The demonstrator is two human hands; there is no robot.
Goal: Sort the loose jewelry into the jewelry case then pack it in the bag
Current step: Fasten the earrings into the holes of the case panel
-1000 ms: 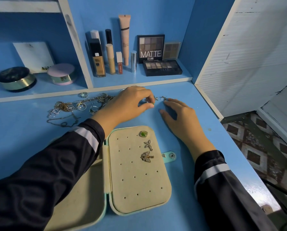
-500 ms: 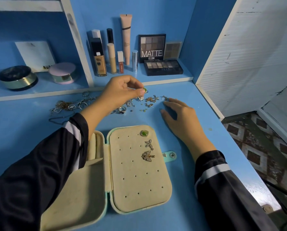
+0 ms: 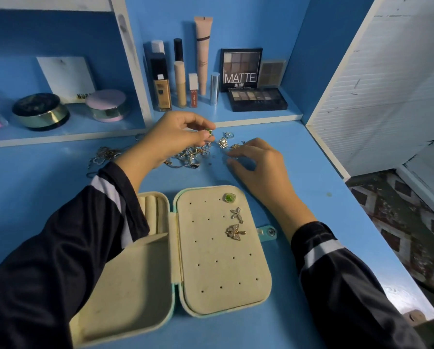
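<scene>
My left hand [image 3: 175, 137] is raised just above the table [image 3: 47, 192] at upper centre of the frame, thumb and forefinger pinching a small green-stoned earring [image 3: 209, 132]. My right hand [image 3: 261, 167] sits a little right of centre, fingers arched with the tips down on the table. I cannot tell whether they hold anything.

The loose jewelry [image 3: 193, 154] lies in a tangle between the two hands and partly under the left one: rings, thin chains and small charms. A silver flower piece [image 3: 223, 142] rests just beyond my right fingertips. More chain [image 3: 105, 154] trails off toward the left of the frame, past my left wrist.

The case [image 3: 223, 260] lies open at lower centre, nearer to me than the pile. Its right half is a cream panel dotted with holes, and a green stud [image 3: 229, 198] and two butterfly pieces [image 3: 237, 214] sit near its upper right corner, close to my right wrist. My left sleeve [image 3: 60, 248] crosses over the left half, hiding much of it; ring rolls [image 3: 151, 212] show at its top. A snap tab [image 3: 267, 233] sticks out from the panel's right edge.

Behind the pile, along the top of the frame, a shelf [image 3: 236, 118] holds upright tubes and bottles [image 3: 162, 89], a MATTE palette [image 3: 240, 69] and, to the left, two round compacts [image 3: 41, 110]
</scene>
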